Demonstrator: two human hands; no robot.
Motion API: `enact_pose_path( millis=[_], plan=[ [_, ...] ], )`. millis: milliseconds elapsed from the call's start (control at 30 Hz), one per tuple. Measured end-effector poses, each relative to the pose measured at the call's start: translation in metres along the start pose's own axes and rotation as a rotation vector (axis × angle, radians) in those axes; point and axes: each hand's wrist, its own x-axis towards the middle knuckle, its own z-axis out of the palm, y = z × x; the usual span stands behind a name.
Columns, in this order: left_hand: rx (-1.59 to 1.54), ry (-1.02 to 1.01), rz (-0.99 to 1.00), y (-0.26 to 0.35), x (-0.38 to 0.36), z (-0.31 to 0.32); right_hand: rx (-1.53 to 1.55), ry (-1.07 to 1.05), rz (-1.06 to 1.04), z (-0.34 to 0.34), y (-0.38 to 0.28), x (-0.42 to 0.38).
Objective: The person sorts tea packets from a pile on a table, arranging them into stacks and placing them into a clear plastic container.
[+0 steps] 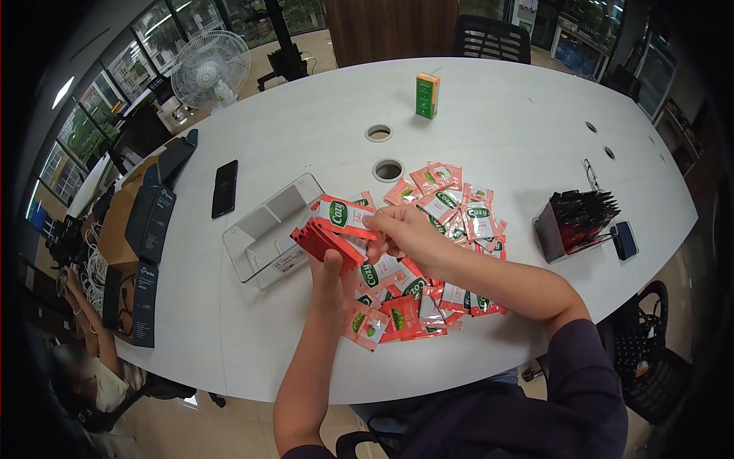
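Note:
My left hand [329, 281] is closed round a stack of red tea sachets [313, 239], held on edge above the table. My right hand [409, 233] pinches the right end of a red and white Cozy tea sachet [340, 216] lying across the top of that stack. The fingertips of my right hand are partly hidden behind it. Below and to the right of my hands spreads a loose pile of the same tea sachets [399, 312]. Just left of the stack is a clear plastic box [264, 218], partly covered by the held sachets.
A black phone [225, 189] and an open cardboard box [145, 229] with cables are on the left. At the back stands a green and orange drink carton [427, 96], near two cable holes [388, 169]. A container of dark packets [575, 226] sits right. Another person [95, 375] is at far left.

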Motion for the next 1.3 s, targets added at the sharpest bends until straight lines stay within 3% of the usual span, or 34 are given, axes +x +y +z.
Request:
enact_pose_path(
  millis=[100,233,300,433,533,633,733,833,933,1033,1167,1267,1300],
  plan=[
    [0.117,0.152,-0.213,0.009,-0.001,0.008,-0.162,-0.091,-0.112,-0.003,0.014,0.005],
    [-0.197,0.371,-0.282,-0.001,0.000,-0.002,-0.343,-0.242,0.026,-0.001,0.007,0.000],
    [-0.257,0.281,-0.325,0.006,0.005,0.001,-0.496,-0.322,0.020,0.000,0.000,-0.005],
    [-0.334,0.183,-0.353,0.000,0.000,-0.007,-0.603,-0.257,-0.177,-0.006,0.000,-0.004],
    [-0.308,0.161,-0.326,-0.001,0.002,-0.001,-0.584,-0.337,0.042,-0.008,-0.011,-0.007],
    [-0.349,0.190,-0.307,0.006,0.004,0.004,-0.995,-0.579,-0.096,-0.014,-0.017,-0.012],
    [-0.456,0.180,-0.289,0.003,0.005,-0.004,-1.337,-0.638,-0.333,-0.001,-0.009,-0.041],
    [-0.554,0.153,-0.292,0.001,0.006,-0.009,-1.676,-0.540,-0.734,-0.002,0.038,-0.055],
    [-0.544,0.178,-0.280,-0.001,0.007,-0.010,-1.901,-0.403,-0.854,0.010,0.052,-0.059],
    [-0.526,0.202,-0.249,-0.002,0.008,-0.012,-1.790,-0.655,-0.447,0.013,0.017,-0.066],
    [-0.502,0.222,-0.237,0.000,0.008,-0.009,-1.481,-0.710,-0.465,0.003,-0.029,-0.062],
    [-0.424,0.204,-0.262,0.000,0.006,-0.009,-0.818,-0.607,-0.631,-0.012,-0.036,-0.036],
    [-0.419,0.197,-0.294,-0.001,0.003,-0.012,-0.669,-0.482,-0.485,-0.014,-0.035,-0.030]
  ],
)
